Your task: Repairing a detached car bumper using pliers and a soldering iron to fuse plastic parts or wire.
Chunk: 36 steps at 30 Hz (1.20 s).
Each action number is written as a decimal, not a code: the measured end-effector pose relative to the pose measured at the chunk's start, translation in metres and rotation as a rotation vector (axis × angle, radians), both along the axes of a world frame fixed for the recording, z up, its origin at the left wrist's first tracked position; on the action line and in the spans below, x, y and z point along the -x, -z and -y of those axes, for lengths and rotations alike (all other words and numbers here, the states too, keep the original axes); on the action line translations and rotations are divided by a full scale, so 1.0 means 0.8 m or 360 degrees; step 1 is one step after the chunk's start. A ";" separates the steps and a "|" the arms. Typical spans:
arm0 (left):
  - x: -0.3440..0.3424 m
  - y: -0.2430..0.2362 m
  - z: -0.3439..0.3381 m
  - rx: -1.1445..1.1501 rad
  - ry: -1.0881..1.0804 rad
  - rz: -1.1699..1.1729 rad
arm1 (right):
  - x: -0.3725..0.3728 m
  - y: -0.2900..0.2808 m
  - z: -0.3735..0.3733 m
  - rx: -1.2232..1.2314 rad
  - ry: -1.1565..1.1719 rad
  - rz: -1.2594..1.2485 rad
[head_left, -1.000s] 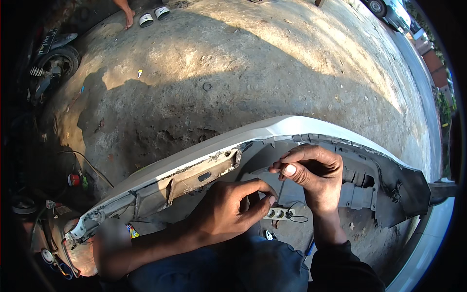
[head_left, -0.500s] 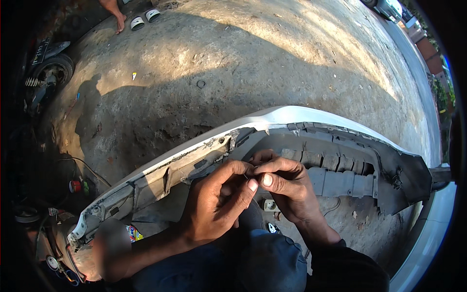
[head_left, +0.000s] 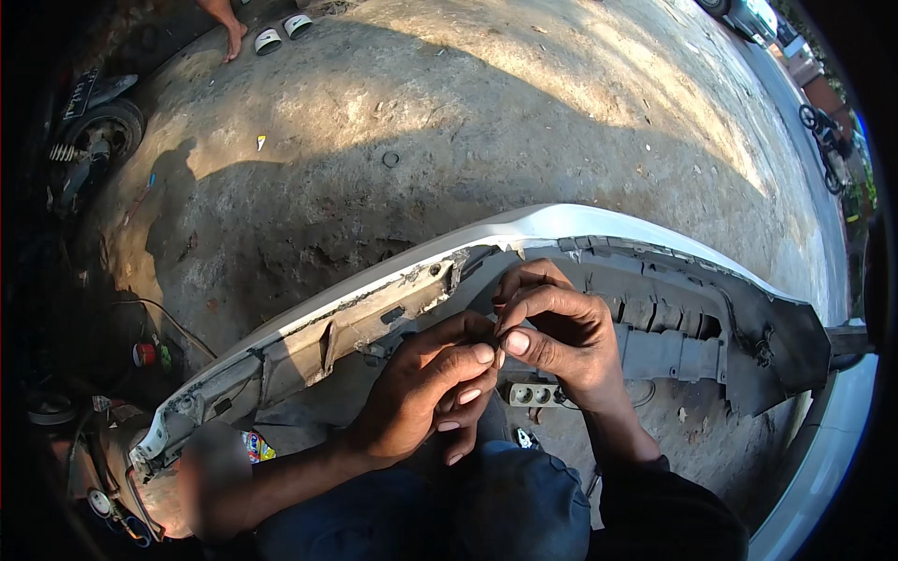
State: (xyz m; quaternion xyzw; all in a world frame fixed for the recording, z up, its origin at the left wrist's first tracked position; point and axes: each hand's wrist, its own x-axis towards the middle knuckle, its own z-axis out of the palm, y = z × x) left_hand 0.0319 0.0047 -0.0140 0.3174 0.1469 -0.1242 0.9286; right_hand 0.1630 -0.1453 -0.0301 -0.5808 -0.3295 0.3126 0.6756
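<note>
My left hand [head_left: 416,397] and my right hand [head_left: 571,346] meet over the inner side of a long white car bumper [head_left: 580,217], their fingertips pinched together on a tiny thin item that I cannot make out. Both hands are closed, with thumb and forefinger pressed and the other fingers curled. The bumper's dark, broken inner lip [head_left: 767,337] faces me. Below my hands, a white power strip [head_left: 522,394] with a dark cord lies on the concrete, and a small metal tool [head_left: 527,439] lies nearer my knee.
A motorcycle wheel [head_left: 108,136] stands at upper left, near a bare foot [head_left: 234,42] of another person and two sandals [head_left: 268,40]. At lower left are a red can [head_left: 143,353] and a gauge [head_left: 100,503] by a tank. A motorcycle [head_left: 823,150] is on the road at right.
My right hand has come left to meet my left hand, which has moved up. The bumper sits higher in view. A motorcycle has appeared on the road at right.
</note>
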 end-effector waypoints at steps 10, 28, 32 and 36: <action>-0.007 -0.007 0.001 -0.0216 -0.0077 -0.0131 | -0.040 -0.029 -0.030 0.0104 0.0104 0.0944; -0.015 -0.011 0.005 -0.0795 -0.0653 -0.0349 | -0.034 -0.036 -0.058 0.0279 0.0276 0.1450; -0.022 -0.006 0.008 -0.1060 -0.0676 -0.0298 | -0.032 -0.036 -0.060 0.0246 0.0407 0.1655; -0.022 0.001 0.007 -0.1129 -0.0689 -0.0273 | -0.029 -0.036 -0.060 0.0274 0.0432 0.1698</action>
